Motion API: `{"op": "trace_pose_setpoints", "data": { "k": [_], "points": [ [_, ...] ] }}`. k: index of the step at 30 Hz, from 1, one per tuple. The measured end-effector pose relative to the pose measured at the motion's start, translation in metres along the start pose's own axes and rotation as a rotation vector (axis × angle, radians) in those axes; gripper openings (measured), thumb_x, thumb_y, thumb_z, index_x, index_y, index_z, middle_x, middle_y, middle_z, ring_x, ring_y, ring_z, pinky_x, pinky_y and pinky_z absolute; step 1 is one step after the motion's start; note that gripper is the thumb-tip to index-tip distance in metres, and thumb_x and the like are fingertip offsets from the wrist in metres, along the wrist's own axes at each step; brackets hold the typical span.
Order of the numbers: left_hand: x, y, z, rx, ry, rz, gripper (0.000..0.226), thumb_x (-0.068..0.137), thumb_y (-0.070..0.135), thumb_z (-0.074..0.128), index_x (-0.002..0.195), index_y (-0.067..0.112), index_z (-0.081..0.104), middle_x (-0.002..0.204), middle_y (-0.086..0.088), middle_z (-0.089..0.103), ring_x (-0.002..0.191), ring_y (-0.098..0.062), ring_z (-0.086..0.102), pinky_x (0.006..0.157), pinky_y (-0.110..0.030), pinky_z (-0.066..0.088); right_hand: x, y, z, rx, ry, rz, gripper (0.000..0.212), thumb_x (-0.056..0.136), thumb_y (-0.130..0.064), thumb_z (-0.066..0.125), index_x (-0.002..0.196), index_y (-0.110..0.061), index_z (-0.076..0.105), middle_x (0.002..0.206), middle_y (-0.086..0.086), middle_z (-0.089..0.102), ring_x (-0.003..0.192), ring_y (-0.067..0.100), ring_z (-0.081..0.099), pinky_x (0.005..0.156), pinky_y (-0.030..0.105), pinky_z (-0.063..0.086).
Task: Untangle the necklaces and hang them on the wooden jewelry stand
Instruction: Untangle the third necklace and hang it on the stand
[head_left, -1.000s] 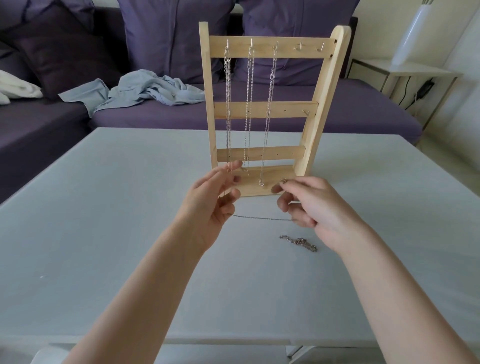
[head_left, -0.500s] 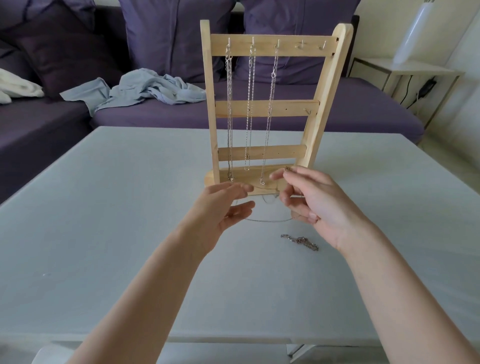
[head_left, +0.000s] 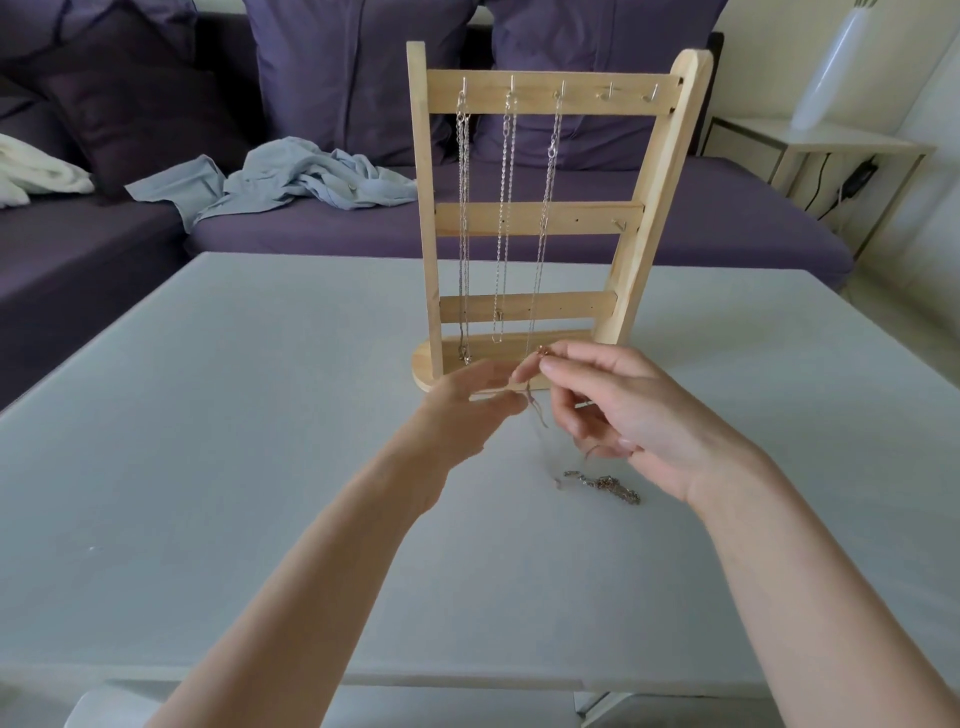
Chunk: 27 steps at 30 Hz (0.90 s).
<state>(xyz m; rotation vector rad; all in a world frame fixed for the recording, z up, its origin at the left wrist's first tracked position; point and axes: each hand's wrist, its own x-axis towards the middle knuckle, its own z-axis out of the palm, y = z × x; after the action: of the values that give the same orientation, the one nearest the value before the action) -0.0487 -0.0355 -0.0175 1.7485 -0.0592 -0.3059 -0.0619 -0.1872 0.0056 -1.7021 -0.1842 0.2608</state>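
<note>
I see my right hand (head_left: 628, 410) pinching one thin chain (head_left: 535, 410) by its clasp, hanging straight down; my left hand (head_left: 467, 410) is blurred, its hold unclear. Below the pinch lies one bunched necklace (head_left: 602, 484). Beyond, three chains (head_left: 504, 208) hang vertically on the stand (head_left: 649, 218).

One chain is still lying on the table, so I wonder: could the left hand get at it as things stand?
Probably yes. The loose chain lies bare on the table, just right of the left hand, with nothing over it. The right hand, pinching a thin necklace, hovers close by and might crowd the approach.
</note>
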Motion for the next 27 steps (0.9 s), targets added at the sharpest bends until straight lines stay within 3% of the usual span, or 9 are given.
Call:
{"op": "trace_pose_setpoints", "data": {
  "k": [4, 7, 11, 15, 19, 24, 27],
  "points": [
    [-0.001, 0.004, 0.0, -0.003, -0.106, 0.145, 0.018, 0.095, 0.018, 0.051, 0.101, 0.021, 0.068, 0.103, 0.003, 0.07, 0.101, -0.003, 0.061, 0.078, -0.007, 0.044, 0.0, -0.002, 0.001, 0.042, -0.06, -0.017, 0.024, 0.098, -0.02, 0.045, 0.098, -0.006, 0.065, 0.048, 0.0, 0.041, 0.034, 0.005, 0.025, 0.037, 0.018, 0.012],
    [0.0, 0.0, 0.0, -0.037, -0.097, 0.122, 0.026, 0.097, 0.016, 0.046, 0.097, 0.004, 0.069, 0.095, -0.009, 0.072, 0.093, -0.016, 0.067, 0.087, -0.017, 0.048, -0.001, -0.003, -0.003, 0.097, -0.033, -0.047, 0.025, 0.098, -0.022, 0.045, 0.097, -0.011, 0.066, 0.048, -0.001, 0.041, 0.036, 0.006, 0.025, 0.04, 0.022, 0.01],
    [-0.001, -0.001, -0.004, -0.196, -0.074, 0.003, 0.023, 0.096, 0.021, 0.049, 0.089, 0.011, 0.068, 0.079, 0.0, 0.07, 0.081, -0.012, 0.068, 0.086, -0.024, 0.051, -0.001, -0.002, -0.006, 0.158, 0.048, -0.069, 0.026, 0.098, -0.023, 0.044, 0.094, -0.013, 0.067, 0.051, 0.0, 0.045, 0.037, 0.008, 0.021, 0.037, 0.018, 0.014],
    [-0.002, 0.002, -0.008, -0.394, -0.066, -0.04, 0.02, 0.096, 0.017, 0.048, 0.099, 0.008, 0.067, 0.086, -0.002, 0.071, 0.078, -0.013, 0.068, 0.081, -0.027, 0.055, 0.002, 0.004, -0.009, 0.047, 0.209, -0.022, 0.023, 0.097, -0.02, 0.048, 0.089, -0.014, 0.069, 0.06, -0.001, 0.056, 0.044, 0.008, 0.038, 0.038, 0.016, 0.022],
    [-0.003, 0.003, -0.007, -0.334, -0.02, -0.028, 0.022, 0.098, 0.015, 0.045, 0.102, 0.008, 0.065, 0.094, -0.002, 0.074, 0.085, -0.013, 0.07, 0.08, -0.025, 0.055, 0.002, 0.004, -0.01, 0.01, 0.195, 0.015, 0.016, 0.091, -0.008, 0.054, 0.089, -0.012, 0.069, 0.065, -0.003, 0.061, 0.054, 0.009, 0.045, 0.039, 0.018, 0.03],
    [-0.001, 0.001, -0.004, -0.259, 0.05, -0.005, 0.02, 0.098, 0.008, 0.043, 0.109, 0.008, 0.059, 0.096, -0.002, 0.073, 0.084, -0.013, 0.07, 0.077, -0.021, 0.055, 0.003, 0.001, -0.01, 0.069, 0.218, -0.016, 0.009, 0.087, -0.006, 0.059, 0.084, -0.009, 0.066, 0.055, -0.007, 0.046, 0.045, 0.006, 0.03, 0.037, 0.017, 0.021],
    [-0.002, 0.002, -0.005, -0.264, 0.067, -0.001, 0.02, 0.095, 0.002, 0.044, 0.102, 0.007, 0.062, 0.098, -0.004, 0.072, 0.085, -0.012, 0.069, 0.077, -0.02, 0.055, 0.002, 0.001, -0.012, 0.023, 0.246, -0.014, 0.008, 0.088, -0.009, 0.06, 0.083, -0.011, 0.066, 0.053, -0.008, 0.038, 0.042, 0.007, 0.022, 0.036, 0.017, 0.016]
  ]
}}
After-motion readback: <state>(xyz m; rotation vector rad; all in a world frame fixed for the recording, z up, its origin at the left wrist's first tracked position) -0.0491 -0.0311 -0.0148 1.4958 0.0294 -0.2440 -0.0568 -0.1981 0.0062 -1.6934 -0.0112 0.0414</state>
